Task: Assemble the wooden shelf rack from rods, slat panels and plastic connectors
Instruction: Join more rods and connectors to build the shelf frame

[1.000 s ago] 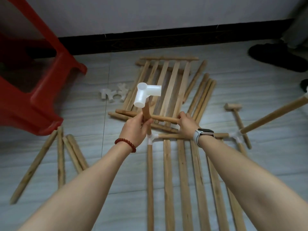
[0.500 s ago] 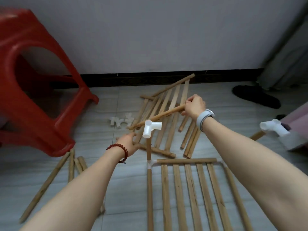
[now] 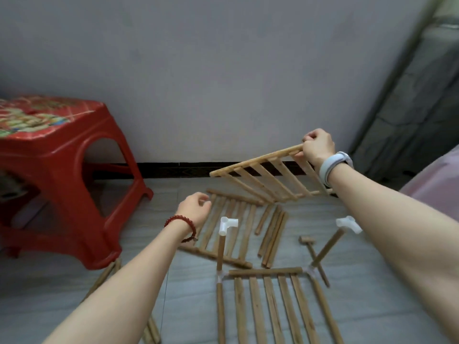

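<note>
My right hand (image 3: 317, 147) grips the top rail of a wooden slat panel (image 3: 268, 180) and holds it tilted in the air in front of the wall. My left hand (image 3: 196, 209) hovers lower left with loosely curled fingers and holds nothing. On the floor lies a partly built frame (image 3: 264, 271) of slats and rods. Two upright rods rise from its far corners, each topped with a white plastic connector: one on the left (image 3: 227, 225), one on the right (image 3: 347, 224). A second slat panel (image 3: 229, 227) lies flat behind the left upright.
A red plastic stool (image 3: 64, 170) stands at the left. Loose rods (image 3: 272, 234) lie between the panels, and more (image 3: 104, 276) by the stool's leg. A small wooden mallet (image 3: 313, 254) rests right of centre. A grey curtain (image 3: 407, 95) hangs at the right.
My right hand has lifted the slat panel off the floor, up and to the right. My left hand has let go of the upright rod and moved left. The view has tilted upward.
</note>
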`<move>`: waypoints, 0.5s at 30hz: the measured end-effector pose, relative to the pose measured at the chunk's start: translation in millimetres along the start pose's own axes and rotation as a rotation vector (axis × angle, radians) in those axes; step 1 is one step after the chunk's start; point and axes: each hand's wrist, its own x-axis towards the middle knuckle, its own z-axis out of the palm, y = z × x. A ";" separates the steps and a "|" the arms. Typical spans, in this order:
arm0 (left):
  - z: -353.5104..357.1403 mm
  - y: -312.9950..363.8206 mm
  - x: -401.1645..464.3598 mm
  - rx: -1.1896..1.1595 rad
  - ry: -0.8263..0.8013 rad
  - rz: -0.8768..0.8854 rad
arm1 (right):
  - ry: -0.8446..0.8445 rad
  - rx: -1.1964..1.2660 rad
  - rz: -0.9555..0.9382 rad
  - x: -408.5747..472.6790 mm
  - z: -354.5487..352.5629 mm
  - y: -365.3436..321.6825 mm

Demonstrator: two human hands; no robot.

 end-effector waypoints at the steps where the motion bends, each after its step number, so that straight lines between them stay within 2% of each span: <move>1: -2.8 9.8 -6.7 -0.085 0.000 -0.014 | 0.034 0.071 0.012 -9.5 -14.2 -7.5; 4: -8.4 45.4 -33.1 -0.528 -0.027 -0.135 | 0.091 0.294 0.026 -39.9 -53.8 -18.5; 7: -13.9 78.5 -69.6 -0.954 -0.173 -0.261 | 0.118 0.528 0.025 -86.7 -87.5 -15.6; 11: -8.6 107.9 -119.1 -1.112 -0.340 -0.260 | 0.143 0.718 0.023 -153.1 -124.4 -2.5; 15: -5.6 129.9 -163.1 -1.340 -0.444 -0.239 | 0.136 0.782 -0.037 -202.5 -156.0 8.0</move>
